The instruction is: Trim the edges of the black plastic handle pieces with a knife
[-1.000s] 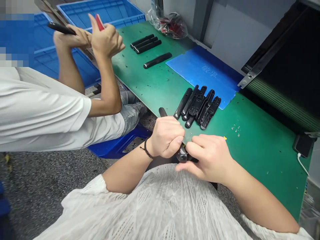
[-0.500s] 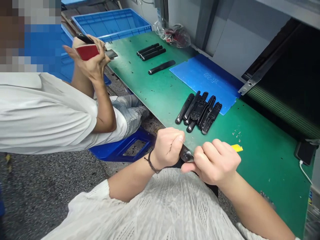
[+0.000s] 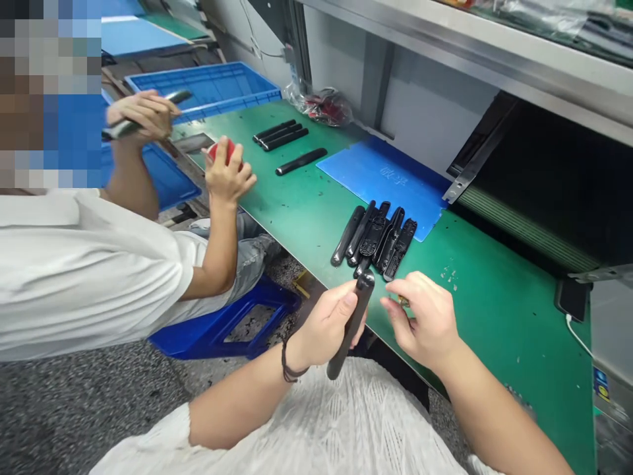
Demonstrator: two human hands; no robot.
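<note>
My left hand (image 3: 326, 323) is closed around a long black plastic shell (image 3: 352, 330), held tilted over the table's front edge with its rounded, glossy end up. Just right of it is my right hand (image 3: 425, 320), fingers curled and apart from the shell. A small yellowish bit of a tool (image 3: 403, 301) shows between its thumb and fingers; the rest is hidden in the palm. Beyond both hands lies a cluster of black plastic shells (image 3: 373, 239), some with their ribbed inner sides up.
On the green table (image 3: 297, 211) are a blue sheet (image 3: 380, 178), more black shells (image 3: 280, 135), scattered scraps (image 3: 449, 274) and a phone (image 3: 572, 298) on a white cable. To the left, a co-worker's hand (image 3: 227, 171) holds a red pad. A metal shelf (image 3: 420, 49) overhangs the back.
My hands have separated. The left has turned the shell upright, and the right has drawn back from it with the yellow tool. The co-worker's hands have moved apart. The view has shifted.
</note>
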